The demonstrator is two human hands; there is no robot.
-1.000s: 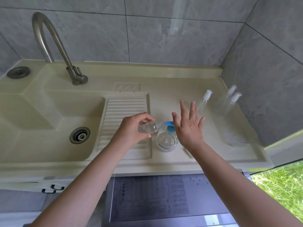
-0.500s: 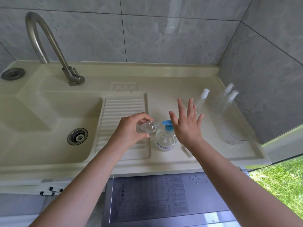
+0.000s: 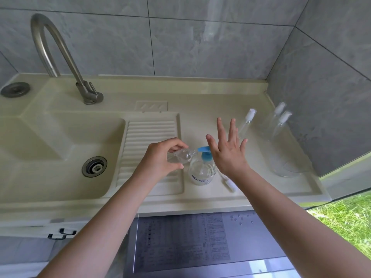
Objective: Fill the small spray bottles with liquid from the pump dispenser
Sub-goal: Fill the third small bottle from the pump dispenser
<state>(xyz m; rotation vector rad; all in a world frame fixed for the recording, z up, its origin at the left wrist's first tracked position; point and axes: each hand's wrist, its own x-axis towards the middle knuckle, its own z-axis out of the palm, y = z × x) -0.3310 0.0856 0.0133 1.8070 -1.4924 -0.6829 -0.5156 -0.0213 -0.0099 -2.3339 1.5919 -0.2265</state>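
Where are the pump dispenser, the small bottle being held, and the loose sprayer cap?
pump dispenser (image 3: 202, 173), head view, clear body.
small bottle (image 3: 183, 155), head view, its middle.
sprayer cap (image 3: 230, 185), head view, white end.

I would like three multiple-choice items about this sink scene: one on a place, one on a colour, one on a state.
1. Where does the pump dispenser stand?
A. in the basin
B. on the counter, right of the ribbed board
C. beside the faucet

2. What colour is the pump head?
A. blue
B. red
C. white

3. How is the right hand?
A. closed on a cap
B. open, fingers spread
C. gripping the faucet

Answers:
1 B, it stands on the flat counter just past the board's right edge.
2 A, the nozzle and collar are blue.
3 B, the fingers are spread and hold nothing, while the left hand holds the small bottle at the nozzle.
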